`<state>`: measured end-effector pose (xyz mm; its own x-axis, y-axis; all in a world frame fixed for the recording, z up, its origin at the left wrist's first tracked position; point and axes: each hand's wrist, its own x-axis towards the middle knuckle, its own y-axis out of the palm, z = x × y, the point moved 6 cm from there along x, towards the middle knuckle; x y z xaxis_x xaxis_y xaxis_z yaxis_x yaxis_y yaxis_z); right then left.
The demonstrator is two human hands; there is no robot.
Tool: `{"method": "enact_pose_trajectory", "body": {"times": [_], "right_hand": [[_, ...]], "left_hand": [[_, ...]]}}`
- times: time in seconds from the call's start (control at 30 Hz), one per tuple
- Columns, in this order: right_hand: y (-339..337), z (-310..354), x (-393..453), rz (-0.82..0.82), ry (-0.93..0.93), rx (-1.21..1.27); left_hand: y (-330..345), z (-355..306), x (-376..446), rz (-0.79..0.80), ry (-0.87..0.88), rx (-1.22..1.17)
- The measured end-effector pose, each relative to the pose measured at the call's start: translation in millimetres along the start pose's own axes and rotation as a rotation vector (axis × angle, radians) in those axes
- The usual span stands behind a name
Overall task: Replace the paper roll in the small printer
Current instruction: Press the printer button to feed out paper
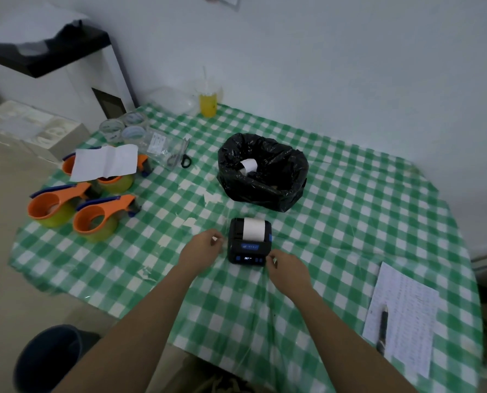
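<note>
A small black printer (249,251) sits on the green checked tablecloth (350,222) near the front middle. A white paper strip (254,228) lies over its top. My left hand (202,248) is just left of the printer, its fingers curled around a small white bit. My right hand (286,266) rests at the printer's front right corner, fingertips touching the casing. Behind the printer stands a bin lined with a black bag (262,173), and a white paper roll (249,165) lies inside it.
Several orange tape dispensers (94,217) and a white sheet (104,163) lie at the left. Scissors (181,156), clear tape rolls (123,129) and a yellow drink cup (208,102) stand at the back. A printed sheet with a pen (382,326) lies front right.
</note>
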<state>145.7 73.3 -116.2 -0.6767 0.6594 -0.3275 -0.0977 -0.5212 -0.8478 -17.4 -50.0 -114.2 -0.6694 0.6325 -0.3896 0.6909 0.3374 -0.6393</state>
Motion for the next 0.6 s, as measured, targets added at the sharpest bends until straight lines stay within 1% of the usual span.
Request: {"method": "enact_pose_trajectory", "body": {"times": [0.27,0.6], "right_hand": [[-9,9,-2,-0.069,0.075,0.068],[-14,11,-5,-0.117,0.178,0.133]], "left_hand": [[-20,0,11,0.017,0.024,0.035],[-35,-15,25,0.037,0.122,0.085]]}}
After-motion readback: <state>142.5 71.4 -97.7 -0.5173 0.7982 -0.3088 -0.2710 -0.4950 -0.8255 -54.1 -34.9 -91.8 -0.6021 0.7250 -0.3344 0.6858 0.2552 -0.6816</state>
